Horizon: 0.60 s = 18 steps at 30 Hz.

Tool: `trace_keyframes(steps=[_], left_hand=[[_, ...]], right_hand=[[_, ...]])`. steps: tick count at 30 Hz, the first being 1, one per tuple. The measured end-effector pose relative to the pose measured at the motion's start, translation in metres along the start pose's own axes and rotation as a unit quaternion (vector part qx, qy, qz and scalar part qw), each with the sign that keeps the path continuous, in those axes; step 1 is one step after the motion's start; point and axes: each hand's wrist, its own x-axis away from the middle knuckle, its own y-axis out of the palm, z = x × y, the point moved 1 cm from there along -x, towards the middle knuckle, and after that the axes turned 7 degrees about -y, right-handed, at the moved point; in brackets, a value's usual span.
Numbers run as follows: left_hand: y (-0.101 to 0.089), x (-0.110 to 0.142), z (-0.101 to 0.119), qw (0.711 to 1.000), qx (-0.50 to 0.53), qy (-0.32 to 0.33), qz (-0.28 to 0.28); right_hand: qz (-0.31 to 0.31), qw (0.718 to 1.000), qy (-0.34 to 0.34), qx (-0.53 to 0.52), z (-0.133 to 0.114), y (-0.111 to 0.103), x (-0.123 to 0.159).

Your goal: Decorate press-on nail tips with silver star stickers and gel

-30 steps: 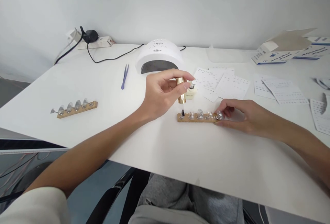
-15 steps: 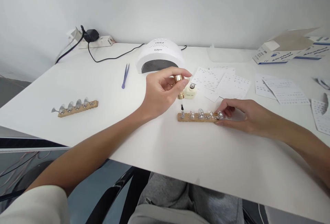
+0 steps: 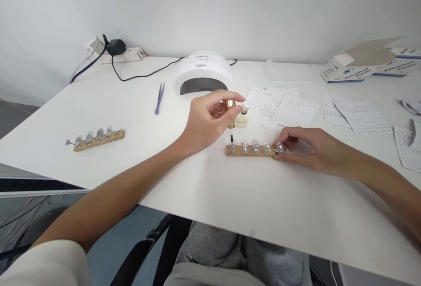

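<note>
My left hand (image 3: 210,119) pinches the gold cap of a nail polish brush (image 3: 231,121), its dark bristles pointing down. The bristle tip is at the leftmost clear nail tip (image 3: 232,147) on a wooden nail stand (image 3: 251,154); whether it touches I cannot tell. Several clear nail tips with silver star shapes stand along this wooden bar. The bar's right end is gripped between the thumb and fingers of my right hand (image 3: 302,145). Just behind my left fingers sits the open cream polish bottle (image 3: 242,119), partly hidden.
A white nail lamp (image 3: 204,71) stands at the back. Purple tweezers (image 3: 159,98) and a second wooden stand with nail tips (image 3: 98,141) lie to the left. Sticker sheets (image 3: 296,110) spread at right, with an open alcohol pad box (image 3: 355,64) behind them.
The brush rose a little off the leftmost nail tip, then came down again close to it. My right hand stays on the bar's end.
</note>
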Motion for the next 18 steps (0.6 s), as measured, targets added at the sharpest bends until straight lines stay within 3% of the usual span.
trace_keyframes(steps=[5, 10, 18], left_hand=[[-0.011, -0.012, -0.002, 0.996, 0.053, -0.009, 0.074], [-0.017, -0.018, -0.003, 0.987, 0.079, 0.03, 0.135], [-0.002, -0.011, -0.001, 0.989, 0.055, 0.1, 0.099]], right_hand=[[-0.012, 1.0, 0.004, -0.003, -0.004, -0.003, 0.0], [-0.04, 0.999, 0.002, 0.0, -0.011, -0.007, 0.001], [-0.034, 0.999, -0.016, 0.004, -0.003, -0.004, 0.0]])
